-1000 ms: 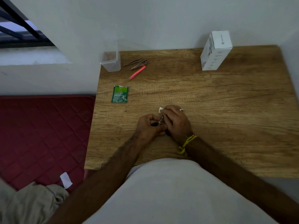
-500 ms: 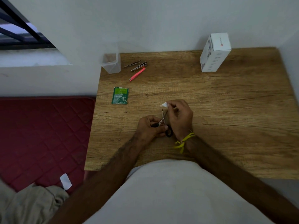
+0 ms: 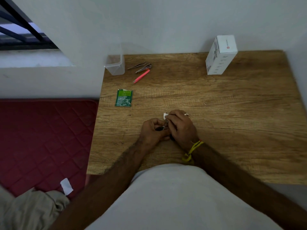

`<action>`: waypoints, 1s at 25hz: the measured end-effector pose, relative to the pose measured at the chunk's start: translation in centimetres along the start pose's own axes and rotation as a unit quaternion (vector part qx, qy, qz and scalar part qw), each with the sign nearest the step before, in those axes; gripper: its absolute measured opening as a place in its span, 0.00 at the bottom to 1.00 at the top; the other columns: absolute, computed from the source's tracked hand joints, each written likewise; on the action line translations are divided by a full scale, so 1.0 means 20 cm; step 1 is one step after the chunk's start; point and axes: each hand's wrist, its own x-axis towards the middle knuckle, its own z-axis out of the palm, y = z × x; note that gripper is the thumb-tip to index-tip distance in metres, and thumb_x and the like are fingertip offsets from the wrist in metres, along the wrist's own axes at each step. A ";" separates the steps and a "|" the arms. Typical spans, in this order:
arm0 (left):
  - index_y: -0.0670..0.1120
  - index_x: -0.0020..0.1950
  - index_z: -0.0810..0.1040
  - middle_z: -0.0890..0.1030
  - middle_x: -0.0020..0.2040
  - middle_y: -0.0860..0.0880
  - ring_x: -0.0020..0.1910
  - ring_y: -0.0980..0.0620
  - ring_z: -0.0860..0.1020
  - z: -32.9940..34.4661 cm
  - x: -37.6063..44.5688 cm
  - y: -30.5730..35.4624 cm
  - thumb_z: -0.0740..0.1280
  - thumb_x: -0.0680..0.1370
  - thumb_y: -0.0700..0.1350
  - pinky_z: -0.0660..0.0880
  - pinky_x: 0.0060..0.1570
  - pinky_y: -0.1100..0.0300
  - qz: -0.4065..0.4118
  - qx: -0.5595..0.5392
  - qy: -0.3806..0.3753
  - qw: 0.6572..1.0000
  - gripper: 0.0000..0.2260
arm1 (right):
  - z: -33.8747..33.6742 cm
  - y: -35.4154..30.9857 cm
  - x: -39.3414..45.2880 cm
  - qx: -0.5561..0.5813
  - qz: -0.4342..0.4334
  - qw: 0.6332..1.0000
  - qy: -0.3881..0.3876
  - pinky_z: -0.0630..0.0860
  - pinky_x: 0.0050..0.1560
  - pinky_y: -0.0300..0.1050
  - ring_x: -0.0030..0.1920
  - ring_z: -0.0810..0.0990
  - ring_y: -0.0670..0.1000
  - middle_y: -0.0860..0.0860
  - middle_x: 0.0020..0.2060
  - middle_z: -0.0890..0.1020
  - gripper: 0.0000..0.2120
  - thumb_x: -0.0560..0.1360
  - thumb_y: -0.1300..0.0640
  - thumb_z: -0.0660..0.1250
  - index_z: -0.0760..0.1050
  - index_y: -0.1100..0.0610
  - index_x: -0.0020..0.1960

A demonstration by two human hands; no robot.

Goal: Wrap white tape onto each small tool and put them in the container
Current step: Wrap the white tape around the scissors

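My left hand (image 3: 152, 132) grips the black handles of small scissors (image 3: 160, 128) over the middle of the wooden table (image 3: 232, 122). My right hand (image 3: 181, 126) pinches a piece of white tape (image 3: 165, 116) at the scissors' blade end, which its fingers mostly hide. The two hands touch. At the back left stands a clear plastic container (image 3: 115, 65). Beside it lie silver tweezers (image 3: 136, 65), a silver nail clipper (image 3: 143, 68) and pink tweezers (image 3: 141, 76).
A green packet (image 3: 124, 98) lies on the table's left side. A white box (image 3: 220, 54) stands at the back right against the wall. Left of the table is a red quilted mat (image 3: 41, 138) with a white scrap (image 3: 66, 186) on it.
My right hand, with the white tape, has come back down and closed in over the scissors' blades, which showed half a second ago. The left hand has stayed in place.
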 end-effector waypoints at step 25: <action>0.43 0.52 0.77 0.84 0.50 0.41 0.45 0.46 0.85 0.00 0.01 0.00 0.78 0.69 0.33 0.83 0.39 0.53 0.009 0.009 0.015 1.000 0.17 | -0.03 -0.02 0.02 -0.052 0.034 0.998 -0.021 0.76 0.48 0.55 0.45 0.78 0.55 0.55 0.44 0.81 0.02 0.76 0.63 0.69 0.80 0.61 0.48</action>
